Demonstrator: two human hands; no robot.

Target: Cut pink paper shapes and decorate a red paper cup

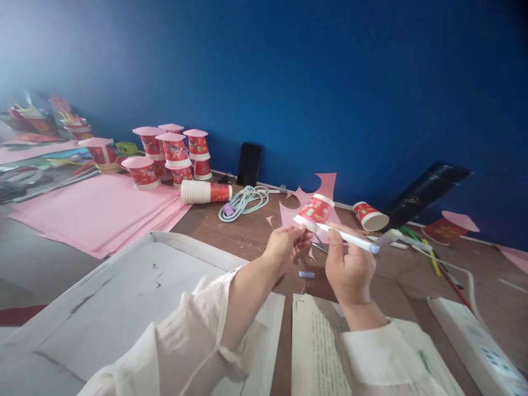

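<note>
My left hand (286,245) is closed, its fingertips pinching at the white rim of a red printed paper cup (317,208). The cup is tilted, rim towards me, in front of pink paper scraps. In my closed right hand (350,269) lies a white pen (350,238) with a pale lavender end. Its tip points left and is close to the cup's rim; whether it touches, I cannot tell. A small lavender cap (306,274) lies on the brown table below. Partly hidden between the hands is a grey metal tool (320,246), perhaps scissors.
Red cups with pink paper discs (171,137) stand stacked at left, behind pink sheets (99,209). Nested cups (204,192), a coiled cable (247,203) and a phone (249,164) are near the blue wall. A power strip (478,346) and another cup (369,216) are at right.
</note>
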